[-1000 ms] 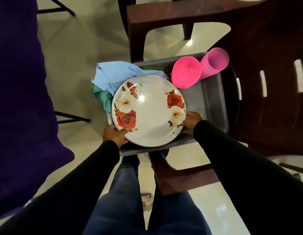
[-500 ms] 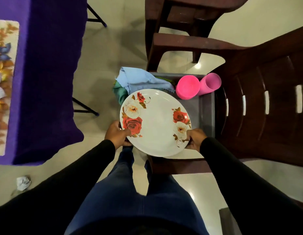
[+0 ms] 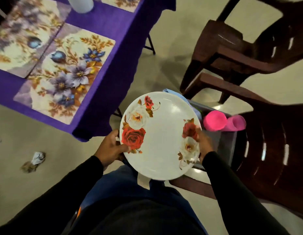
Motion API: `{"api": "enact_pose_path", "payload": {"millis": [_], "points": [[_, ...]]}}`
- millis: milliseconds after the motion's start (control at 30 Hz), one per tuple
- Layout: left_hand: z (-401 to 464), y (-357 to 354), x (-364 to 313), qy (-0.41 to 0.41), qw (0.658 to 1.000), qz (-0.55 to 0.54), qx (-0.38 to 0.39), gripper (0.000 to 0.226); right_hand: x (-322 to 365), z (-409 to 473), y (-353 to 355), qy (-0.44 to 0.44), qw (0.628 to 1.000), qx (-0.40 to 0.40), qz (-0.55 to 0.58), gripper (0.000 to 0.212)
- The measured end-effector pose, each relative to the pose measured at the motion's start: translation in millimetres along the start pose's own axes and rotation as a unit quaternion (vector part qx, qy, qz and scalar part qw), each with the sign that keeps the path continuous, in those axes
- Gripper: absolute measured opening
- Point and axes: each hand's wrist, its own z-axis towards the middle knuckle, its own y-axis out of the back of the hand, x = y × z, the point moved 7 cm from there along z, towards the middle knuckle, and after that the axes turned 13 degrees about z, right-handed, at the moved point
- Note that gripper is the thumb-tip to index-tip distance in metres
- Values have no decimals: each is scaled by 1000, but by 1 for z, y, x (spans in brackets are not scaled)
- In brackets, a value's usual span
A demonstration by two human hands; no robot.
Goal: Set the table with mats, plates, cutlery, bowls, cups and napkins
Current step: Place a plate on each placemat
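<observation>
Far left on the purple-clothed surface [image 3: 113,26]: floral mat [image 3: 65,77], bare, up and left of both hands and nearer the left one. Centre: rose-patterned plate [image 3: 160,135], roughly level, clear of the surface, gripped at opposite rims by left hand [image 3: 110,149] and right hand [image 3: 204,144]. Right: grey bin [image 3: 229,146] on a chair, pink cups [image 3: 223,123] inside.

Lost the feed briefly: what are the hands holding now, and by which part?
Both hold the rose-patterned plate by its rim: the left hand on the left edge, the right hand on the right edge.
</observation>
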Motion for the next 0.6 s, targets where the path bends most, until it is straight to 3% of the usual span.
{"api": "enact_pose_path", "payload": {"millis": [133, 233, 367, 600], "points": [[-8, 45, 24, 23, 998, -47, -24, 53, 8, 7, -47, 143, 983, -26, -112, 43], [-7, 81, 45, 51, 995, -71, -52, 56, 20, -12, -102, 171, 970, -16, -173, 48], [2, 124, 61, 67, 990, -79, -99, 40, 42, -22, -170, 212, 951, 7, -225, 45], [28, 205, 83, 90, 980, -94, -149, 25, 62, -21, -280, 259, 939, 45, -223, 44]]}}
